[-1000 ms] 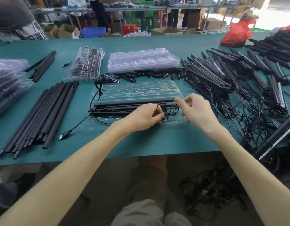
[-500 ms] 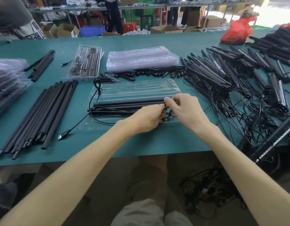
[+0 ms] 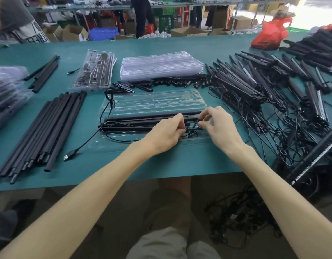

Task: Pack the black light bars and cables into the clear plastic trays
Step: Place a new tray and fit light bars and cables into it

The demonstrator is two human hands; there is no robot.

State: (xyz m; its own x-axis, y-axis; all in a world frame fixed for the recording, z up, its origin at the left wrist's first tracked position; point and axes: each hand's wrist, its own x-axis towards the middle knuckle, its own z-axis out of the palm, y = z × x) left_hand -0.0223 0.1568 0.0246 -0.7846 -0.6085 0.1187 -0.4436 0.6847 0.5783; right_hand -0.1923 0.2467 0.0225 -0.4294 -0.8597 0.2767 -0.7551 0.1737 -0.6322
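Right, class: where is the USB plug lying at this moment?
Head view, left of centre: the USB plug lies on the green table between the row of black tubes and the near-left corner of the open clear tray.

The left hand point(image 3: 164, 135) hides its own fingertips and part of the light bars point(image 3: 139, 121), and the cable tangle point(image 3: 192, 130) there is too tiny to read. The person point(image 3: 15, 23) at upper left is blurry and cropped.

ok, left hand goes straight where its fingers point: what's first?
The left hand points right, at the cable bundle it pinches; just beyond, probably the right hand, though depth is unclear.
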